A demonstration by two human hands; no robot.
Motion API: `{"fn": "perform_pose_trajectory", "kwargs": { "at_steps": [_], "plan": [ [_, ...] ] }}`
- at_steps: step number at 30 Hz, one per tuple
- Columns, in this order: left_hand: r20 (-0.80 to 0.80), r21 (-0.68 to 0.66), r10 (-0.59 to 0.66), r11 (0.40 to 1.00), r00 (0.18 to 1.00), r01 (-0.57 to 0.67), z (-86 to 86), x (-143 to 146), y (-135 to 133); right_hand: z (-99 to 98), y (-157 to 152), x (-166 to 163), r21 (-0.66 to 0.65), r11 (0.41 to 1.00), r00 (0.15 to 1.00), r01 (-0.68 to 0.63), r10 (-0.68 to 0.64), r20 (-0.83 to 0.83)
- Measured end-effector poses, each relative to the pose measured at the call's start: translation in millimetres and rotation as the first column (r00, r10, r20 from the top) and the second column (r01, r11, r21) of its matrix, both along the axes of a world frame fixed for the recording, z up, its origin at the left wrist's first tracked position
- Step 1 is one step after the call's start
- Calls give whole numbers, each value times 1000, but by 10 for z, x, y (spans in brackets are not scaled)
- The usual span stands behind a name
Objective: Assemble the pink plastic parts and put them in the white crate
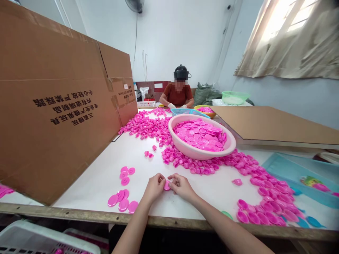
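Between my two hands, low over the table, is a small pink plastic disc [166, 185]. My left hand [155, 184] pinches its left edge. My right hand [181, 186] has thumb and fingers curled at its right edge. Several loose pink discs [123, 204] lie on the tabletop left of my hands, with another small group [125, 181] behind them. Small pink plastic cups [196, 165] are heaped beyond my hands. A large pale pink basin [201, 155], filled with flat pink discs [198, 135], stands among these cups.
A tall cardboard box [66, 106] walls off the left side. To the right are a flat cardboard sheet [278, 127], a blue tray [299, 176] and more pink cups [267, 197]. A co-worker [178, 91] in white gloves sits opposite, behind a blue basket [189, 113].
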State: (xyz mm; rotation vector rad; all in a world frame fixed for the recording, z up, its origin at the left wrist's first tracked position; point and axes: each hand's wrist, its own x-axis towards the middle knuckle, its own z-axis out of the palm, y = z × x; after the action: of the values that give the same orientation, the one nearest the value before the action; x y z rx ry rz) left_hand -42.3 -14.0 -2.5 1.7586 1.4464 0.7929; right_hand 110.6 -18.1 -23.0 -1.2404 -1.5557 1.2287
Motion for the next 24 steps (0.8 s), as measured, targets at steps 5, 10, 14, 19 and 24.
{"fn": "perform_pose_trajectory", "kwargs": {
  "at_steps": [5, 10, 14, 19, 24],
  "plan": [
    [-81, 38, -60, 997, 995, 63, -16, 4, -45, 22, 50, 29, -202, 979, 997, -20, 35, 70],
    [-193, 178, 10, 984, 981, 25, 72, 110, 36, 26, 72, 8, -298, 952, 997, -66, 77, 25],
    [-334, 387, 193, 920, 923, -52, 170, 304, 178, 34, 59, -23, -372, 922, 994, -108, 95, -53],
    [-447, 398, 236, 916, 863, -44, 126, 412, 213, 58, 57, -38, -442, 887, 990, -132, 92, -111],
    [-442, 376, 257, 923, 859, -83, 80, 375, 208, 90, 69, -36, -498, 854, 988, -151, 110, -112]
  ]
}}
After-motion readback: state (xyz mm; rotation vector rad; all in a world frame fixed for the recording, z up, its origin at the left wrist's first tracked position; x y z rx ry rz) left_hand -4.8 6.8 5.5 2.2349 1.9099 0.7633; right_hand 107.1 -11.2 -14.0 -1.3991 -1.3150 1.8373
